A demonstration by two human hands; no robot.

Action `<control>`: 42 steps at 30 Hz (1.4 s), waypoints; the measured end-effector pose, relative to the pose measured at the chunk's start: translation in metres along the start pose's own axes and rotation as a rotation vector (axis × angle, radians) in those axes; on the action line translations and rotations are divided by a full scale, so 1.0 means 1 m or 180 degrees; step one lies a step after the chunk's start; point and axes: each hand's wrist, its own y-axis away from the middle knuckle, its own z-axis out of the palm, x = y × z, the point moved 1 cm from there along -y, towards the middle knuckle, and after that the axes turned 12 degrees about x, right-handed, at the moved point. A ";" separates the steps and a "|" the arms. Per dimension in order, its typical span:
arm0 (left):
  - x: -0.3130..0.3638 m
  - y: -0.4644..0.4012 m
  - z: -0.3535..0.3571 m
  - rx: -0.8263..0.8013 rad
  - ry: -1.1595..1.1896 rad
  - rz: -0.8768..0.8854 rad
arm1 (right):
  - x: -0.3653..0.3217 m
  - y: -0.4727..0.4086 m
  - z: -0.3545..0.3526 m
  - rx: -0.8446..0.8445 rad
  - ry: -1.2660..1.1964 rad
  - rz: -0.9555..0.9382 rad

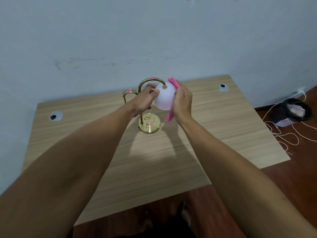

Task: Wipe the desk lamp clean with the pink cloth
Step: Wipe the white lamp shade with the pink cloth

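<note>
The right hand [182, 102] covers most of the pink cloth [169, 115], leaving only its top and bottom ends showing. The left hand [145, 98] hides the globe's [164, 98] left side and part of the brass stem [141, 117]. Both upper arms are cut off by the frame. The bin's [291, 112] contents (pale, crumpled) are too small to identify.

Black bin [291, 111], white cable [281, 134] on floor [291, 177]

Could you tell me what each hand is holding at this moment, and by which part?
The right hand presses the pink cloth by its middle against the white globe. The left hand steadies that globe from its left side.
</note>
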 end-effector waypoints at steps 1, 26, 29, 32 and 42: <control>0.000 0.000 0.000 0.0000 0.0010 -0.0003 | 0.000 0.006 0.001 -0.0116 0.0007 -0.0132; 0.005 0.001 -0.003 -0.0149 0.0294 -0.0103 | 0.088 0.049 -0.022 -0.0675 0.1835 -0.2632; 0.003 -0.001 -0.002 -0.0097 0.0356 -0.0102 | 0.100 0.050 -0.033 -0.0741 0.2459 -0.3235; 0.003 -0.002 -0.001 -0.0097 0.0374 -0.0097 | 0.107 0.052 -0.046 -0.0979 0.3129 -0.3613; 0.005 0.004 -0.002 -0.0046 0.0332 -0.0102 | 0.098 0.027 -0.082 0.0811 0.1235 0.0820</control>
